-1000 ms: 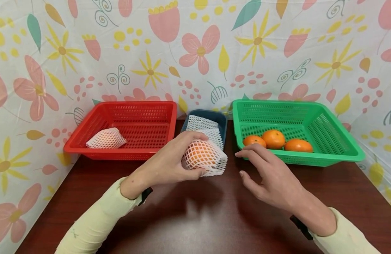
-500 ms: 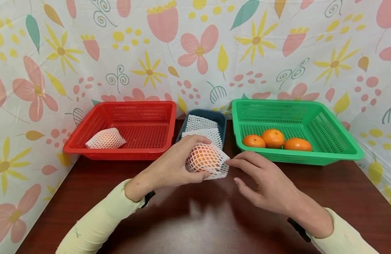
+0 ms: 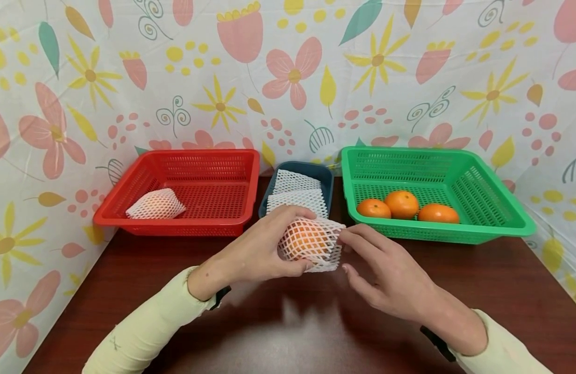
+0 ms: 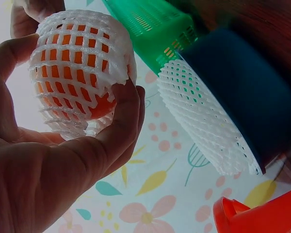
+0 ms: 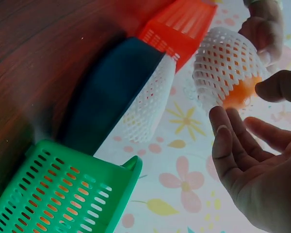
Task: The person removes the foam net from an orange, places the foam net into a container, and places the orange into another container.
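The dark wooden table has a pale shine near its middle. Above it, the left hand curls fingers and thumb round an orange in a white net; the right hand, thumb and fingers apart, touches the net's right edge. Hand and orange block the near end of the blue tray, where more nets lie. Far left, a red basket holds one netted fruit; far right, a green basket holds three oranges. A flowered cloth hangs behind. A second ago the right fingers were clear of the net; now they meet it, its end looks squarer, and the orange sits slightly nearer and farther right.
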`<control>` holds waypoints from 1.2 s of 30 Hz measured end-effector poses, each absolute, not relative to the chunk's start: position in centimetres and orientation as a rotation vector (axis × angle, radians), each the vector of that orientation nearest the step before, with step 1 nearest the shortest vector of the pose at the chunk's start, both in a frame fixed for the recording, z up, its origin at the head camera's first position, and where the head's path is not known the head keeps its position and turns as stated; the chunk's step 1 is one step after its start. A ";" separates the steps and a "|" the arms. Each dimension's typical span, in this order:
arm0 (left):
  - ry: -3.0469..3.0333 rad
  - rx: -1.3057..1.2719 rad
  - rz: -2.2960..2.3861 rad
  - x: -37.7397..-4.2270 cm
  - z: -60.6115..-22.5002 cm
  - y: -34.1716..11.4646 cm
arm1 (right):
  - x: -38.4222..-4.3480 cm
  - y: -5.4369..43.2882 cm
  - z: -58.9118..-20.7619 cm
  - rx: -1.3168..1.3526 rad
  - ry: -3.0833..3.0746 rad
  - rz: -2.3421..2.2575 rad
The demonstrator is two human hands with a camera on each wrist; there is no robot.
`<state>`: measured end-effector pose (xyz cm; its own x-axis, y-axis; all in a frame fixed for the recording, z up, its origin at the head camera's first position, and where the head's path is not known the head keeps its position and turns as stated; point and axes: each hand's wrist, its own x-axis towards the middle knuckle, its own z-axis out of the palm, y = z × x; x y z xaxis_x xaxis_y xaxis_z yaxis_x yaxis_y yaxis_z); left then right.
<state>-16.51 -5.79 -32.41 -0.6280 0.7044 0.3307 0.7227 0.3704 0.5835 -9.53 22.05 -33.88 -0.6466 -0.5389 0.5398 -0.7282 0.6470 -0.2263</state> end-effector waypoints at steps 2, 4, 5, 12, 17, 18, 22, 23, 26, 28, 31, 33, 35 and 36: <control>-2.579 -1.349 -1.117 -16.5 -32.4 -5.8 | -9.5 22.0 -33.9 0.994 -2.427 0.602; -2.583 -1.356 -1.117 -16.4 -32.4 -5.7 | -9.5 22.0 -34.0 0.992 -2.420 0.612; -2.587 -1.359 -1.117 -16.3 -32.4 -5.7 | -9.4 21.9 -34.0 0.990 -2.413 0.613; -2.639 -1.356 -1.144 -16.0 -32.7 -5.5 | -9.1 21.6 -34.0 0.999 -2.395 0.672; -2.638 -1.371 -1.155 -15.9 -32.8 -5.4 | -9.1 21.4 -34.1 1.000 -2.348 0.670; -2.629 -1.379 -1.153 -15.9 -32.9 -5.4 | -9.1 21.3 -34.1 1.003 -2.332 0.676; -2.591 -1.420 -1.140 -15.8 -33.0 -5.3 | -9.1 21.0 -34.3 1.014 -2.281 0.704; -2.584 -1.429 -1.133 -15.8 -33.1 -5.2 | -9.0 20.9 -34.4 1.019 -2.272 0.709; -2.574 -1.443 -1.112 -15.7 -33.2 -5.1 | -8.9 20.8 -34.4 1.019 -2.279 0.727; -2.575 -1.444 -1.098 -15.6 -33.2 -5.0 | -8.7 20.8 -34.3 1.011 -2.302 0.757; -2.596 -1.431 -1.079 -15.4 -33.3 -5.0 | -8.5 20.8 -34.2 0.992 -2.353 0.815; -2.609 -1.421 -1.074 -15.4 -33.4 -4.9 | -8.3 20.8 -34.0 0.989 -2.377 0.850; -2.616 -1.411 -1.072 -15.3 -33.4 -4.9 | -8.3 20.7 -33.9 0.997 -2.387 0.868; -2.612 -1.408 -1.075 -15.3 -33.4 -4.9 | -8.2 20.7 -33.9 1.005 -2.387 0.867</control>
